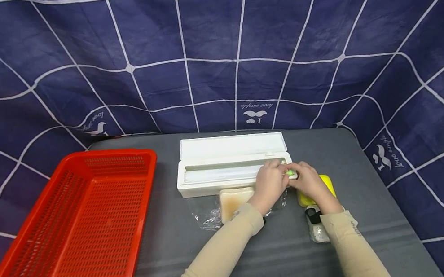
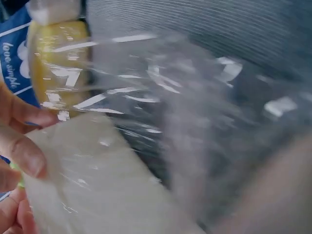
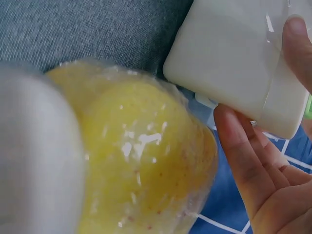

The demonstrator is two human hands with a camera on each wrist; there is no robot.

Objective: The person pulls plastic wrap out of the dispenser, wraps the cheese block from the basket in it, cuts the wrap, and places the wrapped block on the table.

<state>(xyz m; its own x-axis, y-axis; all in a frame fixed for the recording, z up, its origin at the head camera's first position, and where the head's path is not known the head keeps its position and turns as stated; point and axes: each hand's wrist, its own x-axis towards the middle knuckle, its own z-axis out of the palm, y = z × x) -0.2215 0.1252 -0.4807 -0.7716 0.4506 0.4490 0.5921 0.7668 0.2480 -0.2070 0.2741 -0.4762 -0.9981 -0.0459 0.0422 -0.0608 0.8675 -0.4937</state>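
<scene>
A long white cling film box [image 1: 206, 186] stands on the grey table with its lid [image 1: 231, 145] raised and a pale roll inside. At its right end my right hand [image 1: 309, 182] holds the corner, the thumb [image 3: 296, 41] on the front wall and fingers against the end. My left hand [image 1: 269, 181] reaches over the front edge beside it, its fingers at a small green piece [image 1: 289, 173], partly hidden. Below the left hand lies a slice of bread [image 1: 234, 200] on clear film [image 1: 210, 218]. Film also stretches across the left wrist view.
A yellow thing wrapped in clear film [image 3: 146, 146] lies near my right hand. Closer to me is a pale wrapped thing [image 1: 318, 232], partly covered by the right wrist. A red basket [image 1: 147, 200] occupies the left side. A blue checked curtain [image 1: 212, 85] hangs behind the table.
</scene>
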